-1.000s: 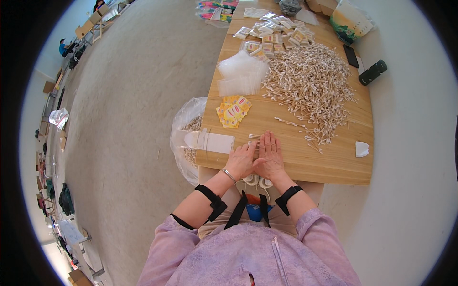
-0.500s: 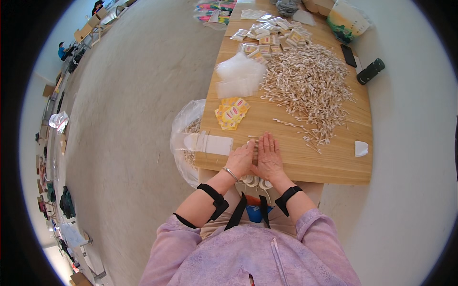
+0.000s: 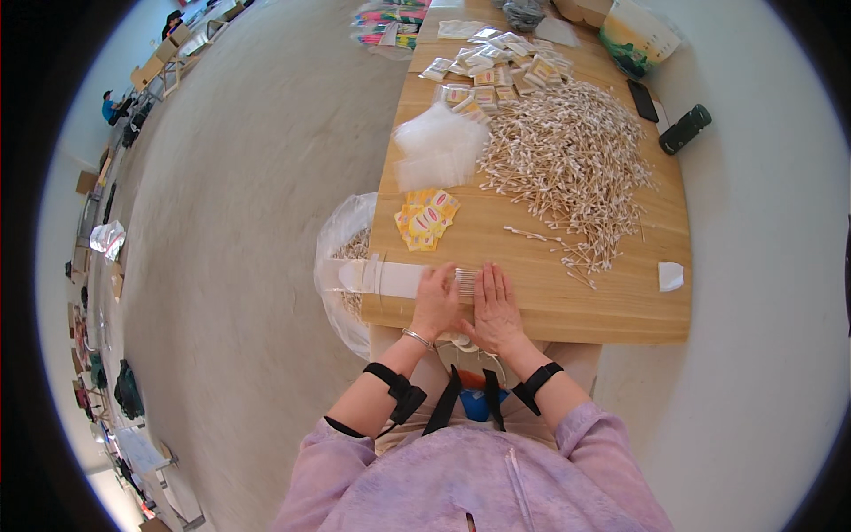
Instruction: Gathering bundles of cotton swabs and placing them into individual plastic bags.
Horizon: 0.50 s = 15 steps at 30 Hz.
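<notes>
A neat row of cotton swabs (image 3: pixel 465 282) lies side by side on the wooden table (image 3: pixel 576 310) near its front edge, between my two hands. My right hand (image 3: pixel 496 306) rests flat along the row's right side, fingers stretched out and together. On the other side is my left hand (image 3: pixel 436 301), its fingers loosely bent and apart, touching the row's left end and the end of a white strip (image 3: pixel 401 279). A clear band wraps that strip near the table's left edge. A big loose heap of cotton swabs (image 3: pixel 567 155) covers the table's right middle.
Yellow printed cards (image 3: pixel 427 219) and clear plastic bags (image 3: pixel 439 142) lie on the left. Farther back are filled packets (image 3: pixel 496 66). A phone (image 3: pixel 643 100), black bottle (image 3: pixel 685 129) and paper scrap (image 3: pixel 671 277) sit along the right. A plastic sack of swabs (image 3: pixel 341 239) hangs at the left edge.
My hands have moved apart, the left one shifting left to the white strip. The swabs between them, bunched narrow before, now show as a wider row.
</notes>
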Motion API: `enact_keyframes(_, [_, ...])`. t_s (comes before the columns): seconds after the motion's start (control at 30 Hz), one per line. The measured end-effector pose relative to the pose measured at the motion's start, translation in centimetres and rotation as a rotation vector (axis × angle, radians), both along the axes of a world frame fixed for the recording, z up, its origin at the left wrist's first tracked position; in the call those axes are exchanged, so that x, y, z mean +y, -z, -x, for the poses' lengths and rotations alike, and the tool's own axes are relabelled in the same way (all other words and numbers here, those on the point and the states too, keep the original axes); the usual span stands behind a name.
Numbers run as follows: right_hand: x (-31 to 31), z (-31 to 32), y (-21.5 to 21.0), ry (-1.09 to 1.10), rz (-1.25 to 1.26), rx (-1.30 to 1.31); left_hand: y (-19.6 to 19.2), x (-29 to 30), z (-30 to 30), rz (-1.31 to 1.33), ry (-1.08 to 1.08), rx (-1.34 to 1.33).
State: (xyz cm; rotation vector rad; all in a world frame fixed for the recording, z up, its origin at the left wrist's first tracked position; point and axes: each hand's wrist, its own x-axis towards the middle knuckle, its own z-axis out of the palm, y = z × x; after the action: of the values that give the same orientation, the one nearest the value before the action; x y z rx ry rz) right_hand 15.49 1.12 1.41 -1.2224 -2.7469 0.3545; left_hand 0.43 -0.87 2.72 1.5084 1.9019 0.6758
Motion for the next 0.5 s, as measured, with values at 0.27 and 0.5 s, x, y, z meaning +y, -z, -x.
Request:
enact_keyframes(0.27, [-0.5,1.8,0.3,0.036,0.056,-0.012,3.7,0.9,-1.0,-0.428,-0.342,-0.712])
enact_keyframes(0.5, [-1.4,3.9,1.3,0.101,0.049,-0.001,3.5,0.3,0.7,-0.364,-0.290,-0.933])
